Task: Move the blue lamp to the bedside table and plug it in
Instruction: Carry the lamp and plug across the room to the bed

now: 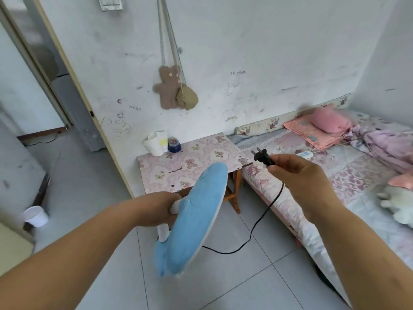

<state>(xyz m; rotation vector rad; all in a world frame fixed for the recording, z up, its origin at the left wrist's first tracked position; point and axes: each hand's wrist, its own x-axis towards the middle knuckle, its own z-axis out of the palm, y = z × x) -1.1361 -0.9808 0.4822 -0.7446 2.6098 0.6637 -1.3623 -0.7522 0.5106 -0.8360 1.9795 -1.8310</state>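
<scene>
The blue lamp (196,218) is a light-blue dolphin-like shape on a white stem, held tilted above the tiled floor. My left hand (154,209) grips its white stem. My right hand (299,177) pinches the lamp's black two-pin plug (262,156), pins pointing left. The black cord (261,222) hangs from the plug in a loop and runs back behind the lamp. The bedside table (190,162), covered in a pink bear-print cloth, stands against the wall just beyond the lamp. No socket is in view.
White cups (156,143) and a small dark-blue jar (174,145) sit at the table's back-left corner. A bed (335,175) with pink pillows fills the right side. A bear toy (168,89) hangs on the wall. A white bucket (36,215) stands at left by a doorway.
</scene>
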